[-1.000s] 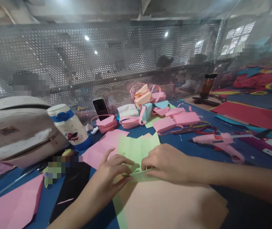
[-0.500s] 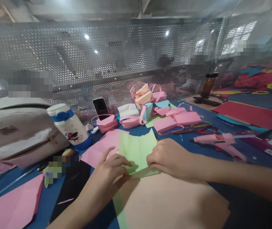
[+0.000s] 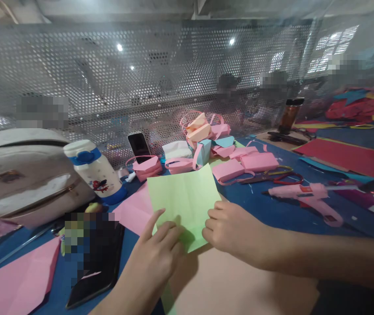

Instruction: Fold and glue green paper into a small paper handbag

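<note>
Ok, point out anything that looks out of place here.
A thin pink scrap lies on the flat black object like a stray offcut; a small pale scrap litters the blue tabletop near the pink glue gun. No spill shows.

Dim, hazy light (white spots glare at the mesh) leaves soft shadows across the green sheet.

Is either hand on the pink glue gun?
No, the left hand and right hand both touch the green sheet; the glue gun lies apart.
</note>
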{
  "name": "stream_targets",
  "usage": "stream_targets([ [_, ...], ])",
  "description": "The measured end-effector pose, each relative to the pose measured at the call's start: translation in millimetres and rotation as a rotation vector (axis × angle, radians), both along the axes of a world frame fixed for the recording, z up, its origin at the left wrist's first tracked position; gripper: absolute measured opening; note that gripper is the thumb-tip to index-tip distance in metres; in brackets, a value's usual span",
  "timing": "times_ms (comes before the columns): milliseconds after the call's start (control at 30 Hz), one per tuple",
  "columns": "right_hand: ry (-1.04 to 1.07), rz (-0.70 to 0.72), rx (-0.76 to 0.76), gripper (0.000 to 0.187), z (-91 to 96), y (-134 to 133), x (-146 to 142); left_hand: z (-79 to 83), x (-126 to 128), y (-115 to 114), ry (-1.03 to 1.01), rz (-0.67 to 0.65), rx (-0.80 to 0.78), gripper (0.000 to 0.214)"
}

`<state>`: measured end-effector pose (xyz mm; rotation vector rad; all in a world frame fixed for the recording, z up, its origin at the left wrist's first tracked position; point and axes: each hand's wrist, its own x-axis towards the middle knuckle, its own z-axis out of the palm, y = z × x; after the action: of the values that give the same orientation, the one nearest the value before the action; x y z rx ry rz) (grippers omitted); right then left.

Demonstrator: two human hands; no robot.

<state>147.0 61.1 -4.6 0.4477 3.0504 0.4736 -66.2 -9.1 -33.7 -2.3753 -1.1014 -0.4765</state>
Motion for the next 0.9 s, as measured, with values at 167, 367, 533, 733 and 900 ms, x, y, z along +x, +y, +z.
stream_targets([
  [167,0.011,-0.008,0.032,0.013,-13.3,3,-2,-1.3,0,4,0.109,0.065,0.026,0.038],
  [367,0.026,-0.004,0.033,0.016,-14.4,6,-3,-4.1,2,5,0.109,0.036,0.075,0.04],
  [533,-0.04,-0.028,0.005,0.014,-6.4,6,0,-8.8,2,5,0.1,0.023,0.087,0.036],
  [733,0.016,0.008,0.044,0.014,-10.4,3,3,1.2,2,3,0.057,0.025,0.025,0.019],
  [900,0.062,-0.056,0.045,0.008,-4.8,6,3,9.0,-12,12,-0.428,0.11,-0.119,0.069],
])
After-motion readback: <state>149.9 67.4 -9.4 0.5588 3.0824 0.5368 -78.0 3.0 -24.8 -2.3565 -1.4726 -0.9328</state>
